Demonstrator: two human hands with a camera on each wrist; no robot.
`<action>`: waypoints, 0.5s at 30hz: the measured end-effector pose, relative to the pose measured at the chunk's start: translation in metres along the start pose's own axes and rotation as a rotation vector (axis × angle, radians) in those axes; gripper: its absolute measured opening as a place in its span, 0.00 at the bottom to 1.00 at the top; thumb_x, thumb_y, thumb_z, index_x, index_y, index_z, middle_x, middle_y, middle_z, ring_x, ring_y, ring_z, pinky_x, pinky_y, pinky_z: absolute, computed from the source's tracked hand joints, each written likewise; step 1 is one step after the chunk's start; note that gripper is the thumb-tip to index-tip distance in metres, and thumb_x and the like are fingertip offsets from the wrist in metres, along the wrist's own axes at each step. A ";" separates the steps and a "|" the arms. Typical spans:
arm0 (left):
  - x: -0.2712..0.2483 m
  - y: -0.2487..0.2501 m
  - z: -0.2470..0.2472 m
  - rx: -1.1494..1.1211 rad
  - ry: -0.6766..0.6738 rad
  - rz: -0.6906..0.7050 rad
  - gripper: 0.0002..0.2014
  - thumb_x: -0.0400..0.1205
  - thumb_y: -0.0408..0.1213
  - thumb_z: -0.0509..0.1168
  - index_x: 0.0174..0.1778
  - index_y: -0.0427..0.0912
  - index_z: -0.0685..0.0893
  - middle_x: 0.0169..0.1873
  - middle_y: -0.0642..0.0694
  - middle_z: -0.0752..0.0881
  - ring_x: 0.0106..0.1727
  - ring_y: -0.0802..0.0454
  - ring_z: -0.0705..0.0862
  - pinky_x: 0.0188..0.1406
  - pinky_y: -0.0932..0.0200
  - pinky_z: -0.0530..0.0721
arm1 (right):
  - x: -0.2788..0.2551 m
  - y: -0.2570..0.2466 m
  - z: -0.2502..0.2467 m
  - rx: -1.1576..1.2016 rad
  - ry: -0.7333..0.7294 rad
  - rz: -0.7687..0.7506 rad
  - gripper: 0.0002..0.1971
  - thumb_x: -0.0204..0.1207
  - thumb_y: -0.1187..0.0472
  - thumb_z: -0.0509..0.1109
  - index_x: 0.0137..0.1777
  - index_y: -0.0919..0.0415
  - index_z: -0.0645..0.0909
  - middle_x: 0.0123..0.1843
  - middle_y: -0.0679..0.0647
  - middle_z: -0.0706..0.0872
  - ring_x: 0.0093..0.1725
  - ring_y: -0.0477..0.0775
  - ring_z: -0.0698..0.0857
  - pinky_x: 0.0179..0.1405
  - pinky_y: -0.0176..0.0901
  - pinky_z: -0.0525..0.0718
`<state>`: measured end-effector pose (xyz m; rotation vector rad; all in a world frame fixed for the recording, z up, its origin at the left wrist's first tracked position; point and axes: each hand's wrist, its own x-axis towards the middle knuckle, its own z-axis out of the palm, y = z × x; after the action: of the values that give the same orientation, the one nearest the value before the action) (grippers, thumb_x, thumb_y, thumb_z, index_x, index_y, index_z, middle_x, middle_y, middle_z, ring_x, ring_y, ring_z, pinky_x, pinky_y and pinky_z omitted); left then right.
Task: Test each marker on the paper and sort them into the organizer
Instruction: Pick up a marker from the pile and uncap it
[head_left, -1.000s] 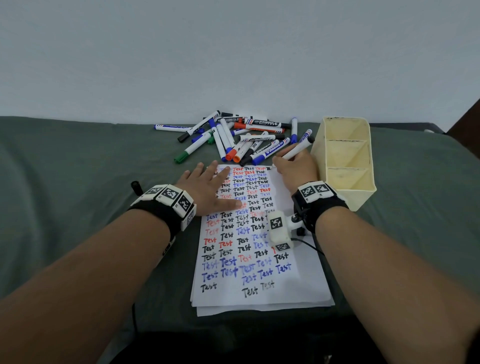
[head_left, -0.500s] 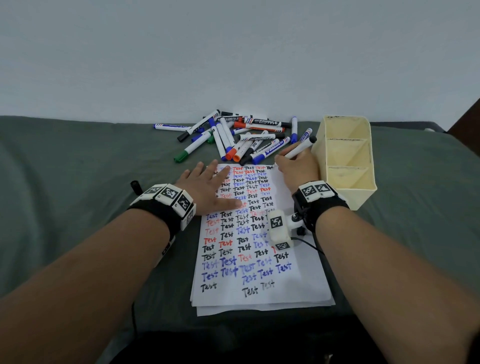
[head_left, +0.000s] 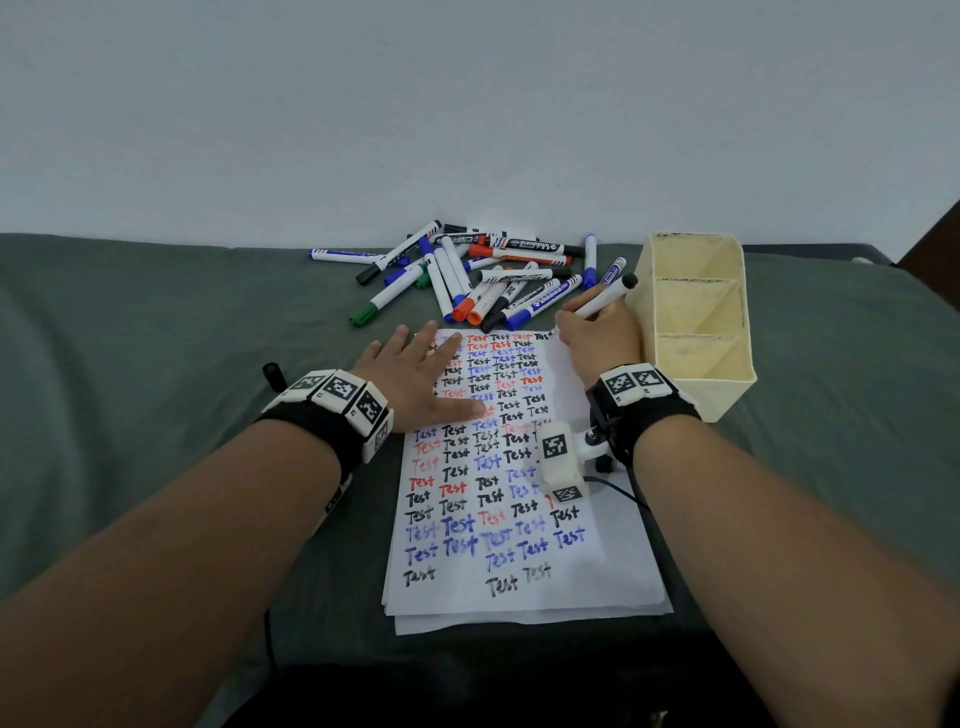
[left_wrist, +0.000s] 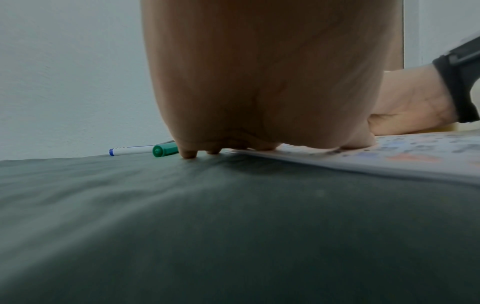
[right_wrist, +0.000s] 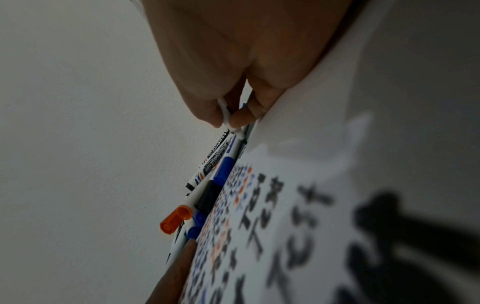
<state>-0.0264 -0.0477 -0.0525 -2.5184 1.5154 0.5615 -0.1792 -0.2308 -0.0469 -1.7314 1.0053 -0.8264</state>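
head view shows a green cloth (head_left: 156, 364) covering the whole surface, with a stack of white paper (head_left: 613, 571) lying near the middle, filled with rows of "test" in black, blue and red. at the right, touching the paper's far right edge, stands a cream organizer (head_left: 727, 395) with three compartments that look bare inside. far of the paper lies a loose pile of markers (head_left: 483, 275) with black, blue, orange and green caps. the left hand (head_left: 415, 384) lies flat with fingers spread, pressing on the far left part of the paper, its outer fingers on the cloth. the right hand (head_left: 597, 338) pinches a white marker (head_left: 602, 299), tilted, its black rear end pointing at the organizer and its tip at the paper's far edge. a small black cap (head_left: 272, 373) lies on the cloth left of the left wrist.
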 end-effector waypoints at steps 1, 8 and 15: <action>0.000 0.000 0.000 0.000 -0.001 0.000 0.65 0.54 0.92 0.35 0.86 0.61 0.33 0.88 0.51 0.33 0.88 0.40 0.37 0.85 0.34 0.44 | 0.000 0.000 0.000 -0.002 -0.004 -0.004 0.12 0.76 0.67 0.71 0.35 0.50 0.81 0.34 0.49 0.86 0.36 0.50 0.85 0.36 0.38 0.81; -0.001 0.001 -0.001 -0.002 -0.008 -0.006 0.62 0.58 0.90 0.38 0.86 0.61 0.33 0.87 0.51 0.33 0.88 0.41 0.37 0.85 0.34 0.44 | -0.001 0.000 0.000 -0.013 -0.008 0.015 0.08 0.73 0.67 0.69 0.40 0.52 0.79 0.32 0.47 0.83 0.31 0.48 0.81 0.31 0.38 0.77; -0.003 0.003 -0.003 0.014 -0.011 -0.015 0.60 0.62 0.88 0.41 0.86 0.61 0.33 0.88 0.50 0.33 0.88 0.41 0.37 0.86 0.35 0.44 | -0.001 0.000 0.000 -0.013 -0.022 0.021 0.12 0.73 0.68 0.69 0.34 0.50 0.80 0.32 0.46 0.85 0.32 0.47 0.83 0.32 0.37 0.78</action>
<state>-0.0293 -0.0476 -0.0486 -2.5101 1.4899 0.5606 -0.1790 -0.2300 -0.0467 -1.7351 1.0141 -0.7871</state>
